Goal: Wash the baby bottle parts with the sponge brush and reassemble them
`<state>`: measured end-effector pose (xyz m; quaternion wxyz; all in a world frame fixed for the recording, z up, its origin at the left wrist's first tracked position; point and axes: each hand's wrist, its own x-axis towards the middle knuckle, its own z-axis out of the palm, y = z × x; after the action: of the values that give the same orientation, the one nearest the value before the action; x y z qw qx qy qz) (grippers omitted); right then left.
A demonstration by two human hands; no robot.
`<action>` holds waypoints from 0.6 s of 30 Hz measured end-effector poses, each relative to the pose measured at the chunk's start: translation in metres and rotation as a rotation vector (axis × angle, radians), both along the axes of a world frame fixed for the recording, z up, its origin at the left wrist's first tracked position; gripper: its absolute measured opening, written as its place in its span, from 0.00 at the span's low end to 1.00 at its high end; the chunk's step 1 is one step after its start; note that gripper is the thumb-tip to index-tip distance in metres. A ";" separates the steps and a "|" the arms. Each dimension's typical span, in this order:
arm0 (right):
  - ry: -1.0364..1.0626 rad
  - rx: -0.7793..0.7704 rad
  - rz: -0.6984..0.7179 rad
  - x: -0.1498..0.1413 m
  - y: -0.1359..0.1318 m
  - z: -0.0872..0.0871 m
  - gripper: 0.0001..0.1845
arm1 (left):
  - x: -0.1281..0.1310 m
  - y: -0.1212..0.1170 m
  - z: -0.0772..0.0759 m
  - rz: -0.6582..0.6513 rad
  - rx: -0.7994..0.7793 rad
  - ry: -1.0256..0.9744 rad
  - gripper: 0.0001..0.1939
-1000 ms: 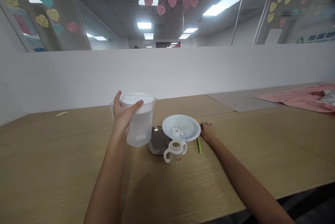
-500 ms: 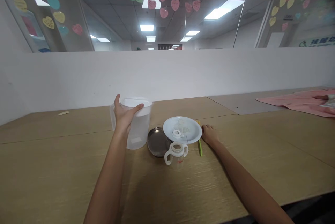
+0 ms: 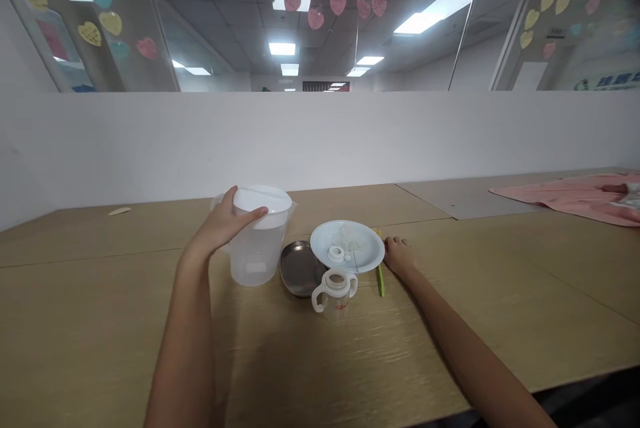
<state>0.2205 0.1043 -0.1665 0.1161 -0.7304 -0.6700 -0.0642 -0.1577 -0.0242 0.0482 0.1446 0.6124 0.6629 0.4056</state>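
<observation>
My left hand [image 3: 220, 221] is wrapped round the upper left side of a translucent plastic pitcher [image 3: 255, 255] with a white lid, thumb in front and fingers partly hidden behind. The pitcher leans slightly right, its spout pointing right. My right hand [image 3: 400, 256] lies on the table by the right rim of a white plate [image 3: 367, 241], fingers loosely stretched and holding nothing visible. Under that hand's left side is a thin green and yellow stick [image 3: 381, 280]. On the plate are a white ring [image 3: 336, 254] and small clear parts. A two-handled baby bottle [image 3: 336, 295] stands upright in front.
A dark metal tray [image 3: 300, 271] sits between the pitcher and the plate. A pink cloth [image 3: 555, 191] lies far right, with another person's hand [image 3: 614, 188] on it. A flat pale oval piece [image 3: 119, 211] lies back left. A white wall [image 3: 320, 141] borders the wooden table.
My left hand has shifted lower and left around the pitcher, its wrist swinging left. The pitcher's base has moved slightly left and its spout now shows. My right hand has stayed put.
</observation>
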 end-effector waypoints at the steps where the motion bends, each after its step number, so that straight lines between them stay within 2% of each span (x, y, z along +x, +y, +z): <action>1: -0.001 0.000 0.000 0.000 0.000 0.000 0.19 | -0.003 -0.006 0.004 -0.022 -0.036 0.066 0.44; 3: 0.000 -0.001 0.001 0.000 0.000 0.001 0.19 | -0.010 -0.016 0.009 -0.035 -0.099 0.163 0.40; 5: 0.008 -0.005 0.000 0.000 0.000 0.001 0.19 | -0.016 -0.021 0.010 0.015 -0.137 0.226 0.39; 8: 0.031 -0.017 -0.002 -0.002 -0.002 0.003 0.19 | -0.025 -0.021 0.008 0.098 -0.164 0.274 0.42; 11: 0.059 -0.040 0.015 -0.004 -0.007 0.008 0.18 | -0.027 -0.018 0.008 0.095 -0.187 0.285 0.43; 13: 0.082 -0.068 0.027 -0.004 -0.011 0.015 0.16 | -0.022 -0.019 0.010 0.106 -0.204 0.298 0.44; 15: 0.103 -0.088 0.003 -0.004 -0.014 0.026 0.16 | -0.013 -0.027 0.015 0.175 -0.215 0.351 0.49; 18: 0.196 -0.097 -0.107 -0.004 -0.018 0.046 0.21 | 0.010 -0.044 0.024 0.308 -0.112 0.485 0.52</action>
<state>0.2164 0.0862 -0.1210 0.1422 -0.7725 -0.6179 0.0339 -0.1479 -0.0683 0.0718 -0.0476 0.5745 0.7849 0.2273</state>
